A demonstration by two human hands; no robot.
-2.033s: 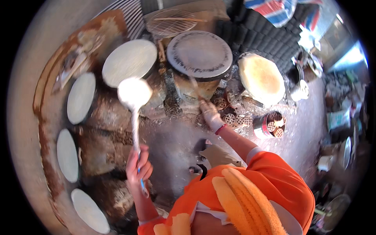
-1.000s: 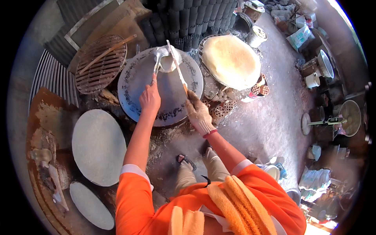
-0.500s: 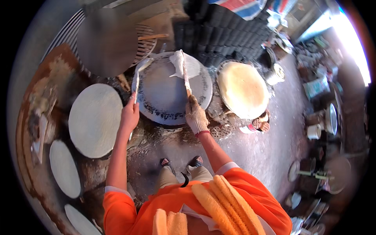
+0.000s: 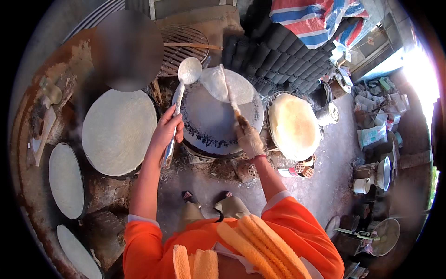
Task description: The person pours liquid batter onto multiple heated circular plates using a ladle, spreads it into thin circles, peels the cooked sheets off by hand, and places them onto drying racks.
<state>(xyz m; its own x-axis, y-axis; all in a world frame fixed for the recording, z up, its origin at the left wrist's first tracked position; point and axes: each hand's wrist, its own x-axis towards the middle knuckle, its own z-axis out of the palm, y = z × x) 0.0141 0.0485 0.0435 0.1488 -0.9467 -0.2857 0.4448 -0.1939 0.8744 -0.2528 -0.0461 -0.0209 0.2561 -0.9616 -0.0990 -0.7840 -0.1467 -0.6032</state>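
My left hand (image 4: 170,124) is closed round the handle of a batter-coated ladle (image 4: 189,70), its round bowl held above the far left rim of a dark round griddle (image 4: 204,128). My right hand (image 4: 250,139), in a pale knitted glove, grips the wooden handle of a batter spreader (image 4: 229,90). The spreader's far end is in white batter (image 4: 211,84) on the far side of the griddle. A thin film of batter covers the far right part of the plate; its near part is bare and dark-speckled.
A griddle with a golden pancake (image 4: 293,125) stands to the right. Pale sheets of batter (image 4: 120,132) cover several griddles along the left. Behind are a round grate (image 4: 183,39) and stacked black coal briquettes (image 4: 288,51). Pots and a white bucket (image 4: 361,185) line the right.
My left hand has turned the ladle so its bowl faces up. My right hand has swept the spreader, and the batter film now reaches further along the griddle's right side. The view has shifted.
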